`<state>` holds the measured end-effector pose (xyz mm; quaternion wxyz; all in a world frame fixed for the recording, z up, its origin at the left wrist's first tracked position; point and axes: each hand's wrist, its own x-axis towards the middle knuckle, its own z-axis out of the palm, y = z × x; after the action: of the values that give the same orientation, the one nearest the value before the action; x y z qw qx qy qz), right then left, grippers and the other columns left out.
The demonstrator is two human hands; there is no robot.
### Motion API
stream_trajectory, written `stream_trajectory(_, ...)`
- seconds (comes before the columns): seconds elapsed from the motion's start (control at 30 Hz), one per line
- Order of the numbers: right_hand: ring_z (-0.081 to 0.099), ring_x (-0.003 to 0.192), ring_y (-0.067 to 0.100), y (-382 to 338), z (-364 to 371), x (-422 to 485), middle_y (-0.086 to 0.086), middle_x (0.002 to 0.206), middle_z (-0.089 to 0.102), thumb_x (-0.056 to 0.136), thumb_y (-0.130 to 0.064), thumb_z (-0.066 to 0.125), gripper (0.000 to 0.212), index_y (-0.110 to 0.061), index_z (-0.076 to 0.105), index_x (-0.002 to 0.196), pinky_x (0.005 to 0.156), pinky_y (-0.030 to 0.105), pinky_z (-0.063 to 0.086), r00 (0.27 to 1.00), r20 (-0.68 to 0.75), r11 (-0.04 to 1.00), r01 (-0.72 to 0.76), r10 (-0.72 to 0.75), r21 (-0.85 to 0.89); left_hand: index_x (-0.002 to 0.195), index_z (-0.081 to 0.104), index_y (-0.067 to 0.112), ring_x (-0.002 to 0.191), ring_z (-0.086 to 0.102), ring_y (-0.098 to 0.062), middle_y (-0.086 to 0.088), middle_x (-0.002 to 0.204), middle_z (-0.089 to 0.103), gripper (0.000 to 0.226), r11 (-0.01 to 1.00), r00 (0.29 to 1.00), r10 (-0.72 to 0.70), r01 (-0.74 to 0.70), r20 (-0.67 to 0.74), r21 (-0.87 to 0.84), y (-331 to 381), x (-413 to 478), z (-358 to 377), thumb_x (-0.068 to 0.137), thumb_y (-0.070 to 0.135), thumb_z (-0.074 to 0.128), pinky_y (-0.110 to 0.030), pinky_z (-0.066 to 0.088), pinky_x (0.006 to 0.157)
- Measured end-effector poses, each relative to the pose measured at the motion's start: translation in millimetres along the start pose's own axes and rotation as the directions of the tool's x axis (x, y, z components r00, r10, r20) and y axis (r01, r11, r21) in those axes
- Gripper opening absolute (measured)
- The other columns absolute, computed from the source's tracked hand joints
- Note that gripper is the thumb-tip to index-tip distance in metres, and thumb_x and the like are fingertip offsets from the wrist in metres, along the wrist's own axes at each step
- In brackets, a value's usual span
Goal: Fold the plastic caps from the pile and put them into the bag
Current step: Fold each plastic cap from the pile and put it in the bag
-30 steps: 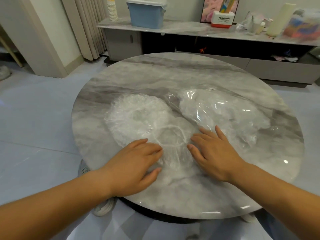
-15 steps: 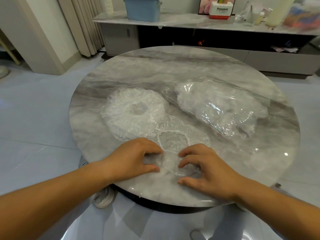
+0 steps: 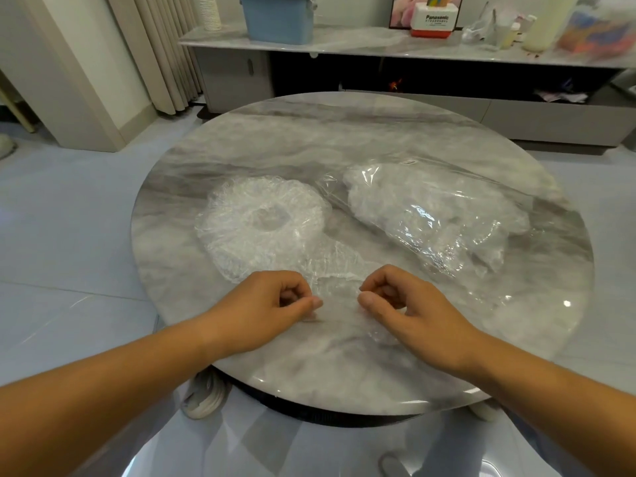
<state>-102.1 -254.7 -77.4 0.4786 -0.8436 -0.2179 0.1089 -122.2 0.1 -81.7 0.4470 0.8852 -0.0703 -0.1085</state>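
Observation:
A single clear plastic cap (image 3: 339,287) lies flat near the front of the round marble table (image 3: 361,139). My left hand (image 3: 268,308) pinches its left edge between thumb and curled fingers. My right hand (image 3: 406,306) pinches its right edge the same way. Behind my left hand sits the ring-shaped pile of clear caps (image 3: 261,223). To the right of the pile lies the clear plastic bag (image 3: 430,215), lying on its side with crumpled caps inside.
A long marble sideboard (image 3: 378,46) runs along the back wall with a blue bin (image 3: 278,17), a red and white box (image 3: 435,22) and bottles. Curtains (image 3: 161,46) hang at the back left. Grey tiled floor surrounds the table.
Both hands went from lying flat on the cap to curling their fingers and pinching its edges, drawing back toward the table's front edge. The cap's near part has lifted and bunched.

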Motion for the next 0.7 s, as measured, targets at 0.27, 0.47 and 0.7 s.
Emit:
stream_trajectory(0.27, 0.059, 0.071, -0.001, 5, 7, 26, -0.014, 0.083, 0.067, 0.092, -0.033, 0.071, 0.008, -0.027, 0.067, 0.097, 0.068, 0.016, 0.046, 0.997, -0.053, 0.949, -0.071, 0.058, -0.307, 0.077, 0.065, 0.029, 0.066, 0.059, 0.001, 0.013, 0.07, 0.064, 0.02, 0.968, 0.979, -0.03, 0.079, -0.2, 0.239, 6, 18, 4, 0.086, 0.044, 0.075, -0.02, 0.047, 0.063)
stream_trajectory(0.47, 0.054, 0.083, 0.003, -10, 5, 57, -0.015, 0.097, 0.056, 0.095, -0.03, 0.067, 0.011, -0.024, 0.068, 0.104, 0.074, 0.022, 0.037, 0.998, -0.06, 0.877, -0.016, -0.015, -0.479, 0.085, 0.061, 0.031, 0.09, 0.051, -0.004, 0.014, 0.094, 0.05, 0.022, 0.937, 0.966, -0.013, 0.103, -0.26, 0.334, -2, 27, 10, 0.084, 0.05, 0.074, -0.022, 0.041, 0.073)
stream_trajectory(0.7, 0.053, 0.125, 0.013, -31, 10, 89, -0.005, 0.135, 0.057, 0.084, -0.053, 0.074, 0.062, -0.022, 0.058, 0.135, 0.098, 0.024, 0.041, 0.997, 0.044, 0.872, -0.036, 0.066, -0.488, 0.092, 0.062, 0.03, 0.09, 0.051, -0.005, 0.015, 0.095, 0.048, 0.028, 0.935, 0.963, -0.029, 0.121, -0.268, 0.333, -7, 27, 13, 0.085, 0.055, 0.069, -0.024, 0.045, 0.074)
